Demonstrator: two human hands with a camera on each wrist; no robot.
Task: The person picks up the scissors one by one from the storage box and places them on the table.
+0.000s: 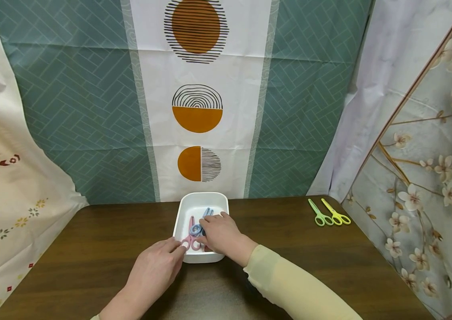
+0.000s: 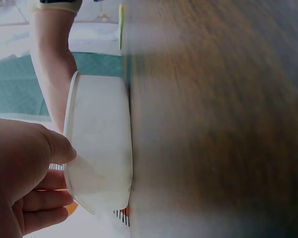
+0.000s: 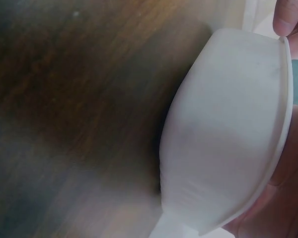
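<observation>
Presumably light and stiff, the white tray is best held by its rim, pinched by the left grip; the right grip cannot be judged.

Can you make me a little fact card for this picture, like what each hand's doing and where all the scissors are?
Left grip: pinches the rim of the white tray
Right grip: over the tray, at the blue scissors; whether it holds them is unclear
Also in tray: pink scissors
Table's far right: green scissors, yellow scissors
</observation>
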